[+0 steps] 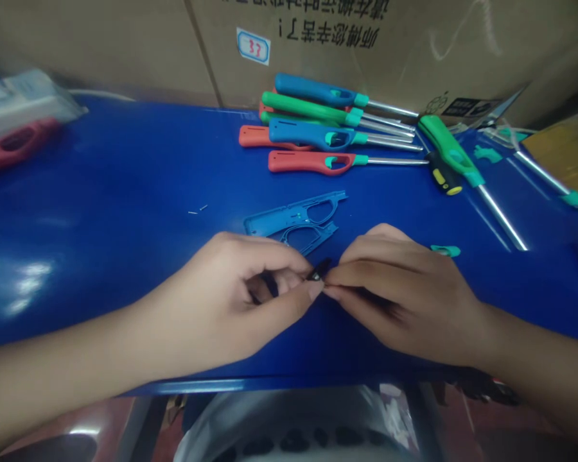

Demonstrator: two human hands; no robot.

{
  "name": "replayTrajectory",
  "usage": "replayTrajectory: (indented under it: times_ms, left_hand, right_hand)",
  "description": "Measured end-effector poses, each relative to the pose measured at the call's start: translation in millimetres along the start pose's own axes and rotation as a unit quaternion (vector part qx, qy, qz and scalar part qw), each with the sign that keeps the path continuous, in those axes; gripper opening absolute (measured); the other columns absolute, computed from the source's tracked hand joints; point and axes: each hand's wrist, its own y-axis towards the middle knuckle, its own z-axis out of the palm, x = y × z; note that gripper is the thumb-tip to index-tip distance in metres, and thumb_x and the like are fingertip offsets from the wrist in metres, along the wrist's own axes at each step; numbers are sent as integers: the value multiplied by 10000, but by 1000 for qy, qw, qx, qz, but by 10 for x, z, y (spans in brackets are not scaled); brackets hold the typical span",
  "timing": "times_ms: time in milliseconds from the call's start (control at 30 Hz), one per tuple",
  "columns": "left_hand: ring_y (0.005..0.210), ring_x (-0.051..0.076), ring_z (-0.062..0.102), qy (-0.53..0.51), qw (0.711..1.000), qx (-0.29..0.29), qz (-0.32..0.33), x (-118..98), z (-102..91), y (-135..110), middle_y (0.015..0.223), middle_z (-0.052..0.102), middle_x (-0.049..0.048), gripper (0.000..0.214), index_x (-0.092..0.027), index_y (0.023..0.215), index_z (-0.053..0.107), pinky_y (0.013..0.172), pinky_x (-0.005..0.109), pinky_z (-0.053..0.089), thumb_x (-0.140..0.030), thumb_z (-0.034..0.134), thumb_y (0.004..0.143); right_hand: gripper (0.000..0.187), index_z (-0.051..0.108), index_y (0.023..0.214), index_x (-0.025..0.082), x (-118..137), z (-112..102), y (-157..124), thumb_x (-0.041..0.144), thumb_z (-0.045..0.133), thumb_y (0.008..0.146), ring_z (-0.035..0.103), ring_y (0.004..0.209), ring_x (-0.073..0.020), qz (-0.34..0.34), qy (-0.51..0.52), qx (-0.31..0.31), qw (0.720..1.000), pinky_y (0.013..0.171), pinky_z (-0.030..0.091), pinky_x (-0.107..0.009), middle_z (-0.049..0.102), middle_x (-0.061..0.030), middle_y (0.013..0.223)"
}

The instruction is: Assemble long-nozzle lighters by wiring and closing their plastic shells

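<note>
Close to the table's front edge, my left hand (257, 292) pinches a small black part (319, 269) between thumb and fingers. My right hand (399, 289) meets it from the other side, its thumb and fingertips closed at the same part. Most of that part is hidden by the fingers, so its exact kind does not show. Just beyond my hands lie two blue lighter casing halves (289, 215), the nearer one partly covered by my left hand. A small teal piece (446, 251) rests past my right hand. Two tiny screws (197, 209) lie to the left of the casings.
Several long-necked lighters (313, 162) in red, blue and green are piled at the back. A green lighter (446, 147) lies over a black-and-yellow screwdriver (446, 176). A cardboard box (149, 51) stands behind the blue table (101, 192). A red casing (19, 147) is at far left.
</note>
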Motion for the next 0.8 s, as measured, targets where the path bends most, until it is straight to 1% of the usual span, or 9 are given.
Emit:
replayTrajectory:
  times_ms: [100,167,233,367,533,667,800]
  left_hand:
    - [567,67,575,65,996,-5,63,35,11,0,692,651,-23,189,-171,873,751,524,154,456,-238,629,1000]
    - [573,74,543,103,990,5,100,43,1,9,691,618,-15,215,-159,859,733,531,188,429,-205,590,1013]
    - [580,81,521,132,984,17,122,37,-14,14,690,584,-11,244,-153,831,708,540,218,405,-178,557,1021]
    - [571,78,494,151,980,30,124,10,-28,4,683,524,-17,281,-148,775,667,547,243,374,-152,537,1024]
    - [572,73,484,143,983,37,111,5,-2,-4,678,505,-18,316,-134,726,646,545,249,359,-133,529,1020]
    - [610,81,506,156,980,37,114,17,25,-7,700,531,-9,296,-128,746,649,568,249,363,-116,527,1015]
    - [642,105,533,176,977,37,118,45,54,-19,723,563,3,271,-137,771,647,583,260,372,-116,518,1008]
  right_hand:
    - [92,706,984,183,2,11,-7,175,631,1035,619,782,-135,1,6,10,1000,767,452,-339,720,-10,880]
    - [86,709,984,184,4,20,-10,169,638,1031,622,789,-136,2,14,9,1000,767,452,-336,726,-11,890]
    - [85,712,990,185,8,31,-13,158,641,1027,630,791,-134,2,20,6,1000,771,454,-333,733,-12,896]
    - [97,721,1012,186,22,59,-23,143,634,1026,646,785,-133,2,12,-2,1000,784,462,-333,752,-19,914]
    - [100,726,982,183,20,81,-23,121,652,1008,648,757,-134,-6,-6,-12,1000,772,463,-337,756,-20,881]
    - [112,723,970,181,18,99,-30,120,639,1015,650,755,-138,-12,-7,-6,1000,774,468,-347,764,-26,885]
    - [122,719,947,194,44,123,-41,138,639,1019,645,738,-137,8,7,-6,1000,768,475,-344,764,-17,864]
